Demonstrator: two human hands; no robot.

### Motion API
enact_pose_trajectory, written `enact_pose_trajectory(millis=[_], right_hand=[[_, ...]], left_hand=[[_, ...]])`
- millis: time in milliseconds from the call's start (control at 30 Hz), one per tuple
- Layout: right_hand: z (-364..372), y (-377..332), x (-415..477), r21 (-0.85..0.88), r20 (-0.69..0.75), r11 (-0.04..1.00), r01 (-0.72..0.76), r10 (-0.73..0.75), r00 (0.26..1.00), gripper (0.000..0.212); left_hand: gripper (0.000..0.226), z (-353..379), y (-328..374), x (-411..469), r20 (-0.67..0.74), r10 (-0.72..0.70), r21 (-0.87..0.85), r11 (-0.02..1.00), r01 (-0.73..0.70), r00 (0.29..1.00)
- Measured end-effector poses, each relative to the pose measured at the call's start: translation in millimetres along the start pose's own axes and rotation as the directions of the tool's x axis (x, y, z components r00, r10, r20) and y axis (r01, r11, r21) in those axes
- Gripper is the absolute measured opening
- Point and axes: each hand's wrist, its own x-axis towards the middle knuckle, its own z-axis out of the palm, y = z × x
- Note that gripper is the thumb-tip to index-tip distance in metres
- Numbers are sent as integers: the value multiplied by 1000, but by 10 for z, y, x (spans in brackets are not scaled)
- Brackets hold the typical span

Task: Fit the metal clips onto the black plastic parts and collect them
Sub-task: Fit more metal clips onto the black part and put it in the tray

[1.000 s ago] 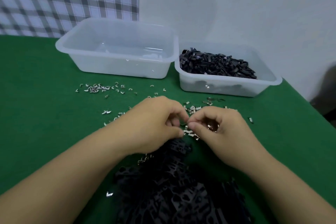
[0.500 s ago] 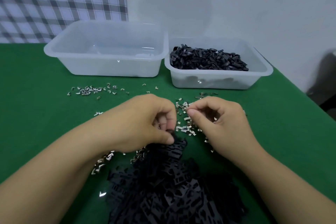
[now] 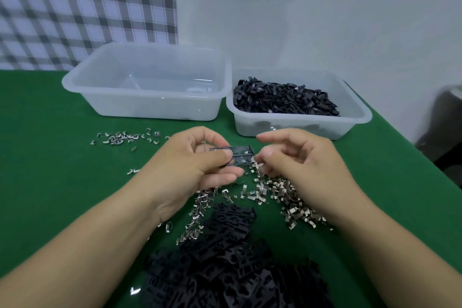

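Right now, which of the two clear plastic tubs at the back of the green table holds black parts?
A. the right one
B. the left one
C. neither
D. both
A: the right clear plastic tub holds a heap of black plastic parts, while the left clear plastic tub shows none.

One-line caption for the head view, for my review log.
Left hand holds a black plastic part over scattered metal clips while the right hand pinches beside it.

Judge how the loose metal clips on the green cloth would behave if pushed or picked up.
The metal clips look tiny and thin, so probably light and fiddly to pinch. Their bent shapes should slide or snag on the green cloth, not roll. They would likely scatter easily.
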Motion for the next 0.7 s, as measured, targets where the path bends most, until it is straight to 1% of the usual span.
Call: enact_pose_trajectory(millis=[67,100,167,233,300,367,400,433,467,533,600,633,700], right_hand=[[4,-10,64,-71,64,997,-34,39,997,22],[15,-16,101,-92,67,995,-28,35,997,20],[30,-22,167,-88,21,996,-3,5,1000,14],[33,-13,212,-72,-43,997,18,-21,999,13],[39,14,223,-82,-87,996,45,-52,995,14],[51,50,196,-108,-119,992,67,-80,990,18],[52,68,178,-158,-121,984,77,-97,988,20],[48,81,159,-248,-94,965,90,-116,989,20],[45,87,143,-365,-32,924,112,-132,991,19],[53,94,121,-562,135,805,190,-137,981,16],[82,111,110,-655,266,705,273,-123,956,15],[100,121,109,-679,302,670,301,-119,946,15],[127,127,111,-702,329,636,322,-111,938,14]], left_hand=[[13,5,-54,21,0,10,-19,1000,-10,1000],[13,8,-81,30,-5,23,-22,999,-23,1000],[14,16,-132,53,-28,78,-18,997,-79,997],[13,21,-171,78,-75,157,1,988,-158,985],[14,26,-203,95,-148,249,58,968,-243,957],[15,32,-240,103,-224,356,162,931,-326,907],[16,34,-259,106,-255,402,206,911,-356,880],[16,35,-276,109,-276,434,236,896,-377,858],[16,36,-291,114,-291,454,254,885,-389,842],[16,27,-316,125,-304,467,271,878,-395,830],[15,18,-331,134,-305,462,275,880,-388,833],[15,15,-336,135,-301,460,276,881,-385,836],[16,8,-346,130,-292,455,279,882,-380,841]])
